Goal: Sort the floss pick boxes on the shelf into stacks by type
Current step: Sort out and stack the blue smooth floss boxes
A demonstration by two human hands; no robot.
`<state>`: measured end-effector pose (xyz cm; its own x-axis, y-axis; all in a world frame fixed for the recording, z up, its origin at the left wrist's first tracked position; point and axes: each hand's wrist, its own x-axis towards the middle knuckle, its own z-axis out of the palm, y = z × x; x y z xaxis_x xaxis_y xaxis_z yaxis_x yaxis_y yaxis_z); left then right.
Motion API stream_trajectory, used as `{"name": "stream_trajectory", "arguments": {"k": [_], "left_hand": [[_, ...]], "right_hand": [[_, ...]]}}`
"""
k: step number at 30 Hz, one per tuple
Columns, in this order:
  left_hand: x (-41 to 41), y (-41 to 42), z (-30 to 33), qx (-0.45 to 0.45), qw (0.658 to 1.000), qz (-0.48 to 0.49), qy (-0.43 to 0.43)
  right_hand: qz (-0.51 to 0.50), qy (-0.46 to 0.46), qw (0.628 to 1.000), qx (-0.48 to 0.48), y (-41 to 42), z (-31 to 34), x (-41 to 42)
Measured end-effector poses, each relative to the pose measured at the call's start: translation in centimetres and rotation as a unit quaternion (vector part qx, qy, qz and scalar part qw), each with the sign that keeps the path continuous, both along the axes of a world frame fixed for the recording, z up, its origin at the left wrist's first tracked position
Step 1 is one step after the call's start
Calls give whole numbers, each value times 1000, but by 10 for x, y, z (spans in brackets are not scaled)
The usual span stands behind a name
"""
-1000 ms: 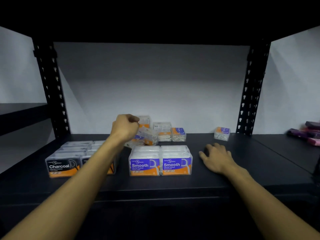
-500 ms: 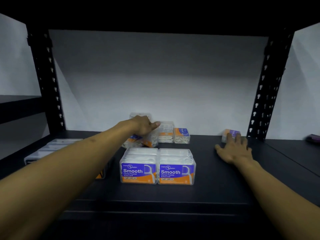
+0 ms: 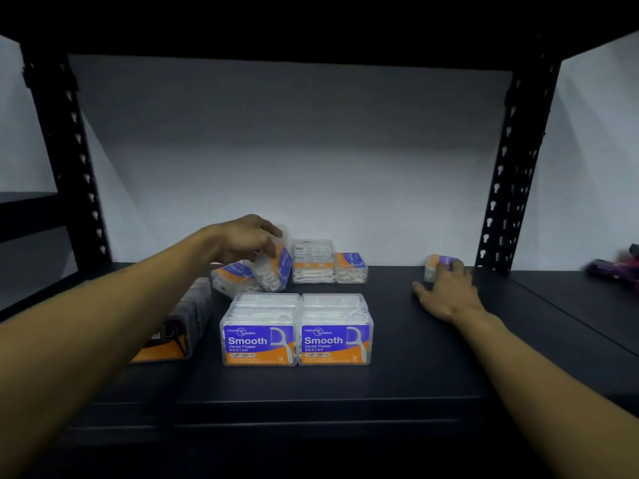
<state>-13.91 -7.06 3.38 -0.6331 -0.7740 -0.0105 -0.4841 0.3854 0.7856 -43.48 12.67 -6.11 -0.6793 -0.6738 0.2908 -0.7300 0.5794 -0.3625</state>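
My left hand [image 3: 247,238] grips a tilted clear floss pick box [image 3: 276,266] with a blue and orange label at the back of the shelf, above another "Round" box [image 3: 232,276] lying flat. My right hand [image 3: 446,288] reaches to the back right and its fingers curl over a lone small box [image 3: 436,266]. Two "Smooth" stacks [image 3: 297,328] stand side by side at the front centre. Further back stand a clear box stack [image 3: 313,261] and a "Round" box [image 3: 351,267]. Dark charcoal boxes [image 3: 179,323] sit at the left, partly hidden by my left arm.
The black shelf board [image 3: 397,357] runs wide, with black perforated uprights [image 3: 511,174] at both back corners and a white wall behind. Purple and pink packages [image 3: 615,267] lie on the neighbouring shelf at the far right.
My left hand has taken hold of a box at the back and tipped it up. My right hand slid from the shelf middle to the back right and closed over the lone box.
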Motion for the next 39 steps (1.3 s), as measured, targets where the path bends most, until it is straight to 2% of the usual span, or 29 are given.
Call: {"name": "stream_trajectory", "arguments": {"k": [4,13,16,18,21,23,26,28,32,35,39], "left_hand": [[14,-8,7,37,998,-7,54],[29,-19,4,33,999,10,-36],[29,-19,-1,-35,997,29,-68],[24,-16,-1,-135,982,9,-128],[16,-14,-4,-281,929,-28,-238],[17,-17,-8,-333,901,-22,-278],[20,-18,-8,-384,879,-15,-283],[15,-11,-1,-416,873,-7,-255],[-17,10,6,-413,886,-39,-207],[-47,17,6,-385,888,-86,-237],[-67,12,-6,-347,888,-99,-284]], "right_hand": [[2,4,1000,3,-1,-1,-1],[17,12,1000,-21,0,-2,-1],[18,12,1000,-22,0,-2,-1],[18,12,1000,-21,0,-2,-1],[19,11,1000,-21,1,-2,0],[21,13,999,-24,1,-1,0],[24,8,999,-37,1,0,-1],[26,-1,998,-53,1,1,-1],[70,-15,993,-98,5,3,3],[138,-64,977,-149,10,5,11],[179,-92,958,-202,11,5,10]]}}
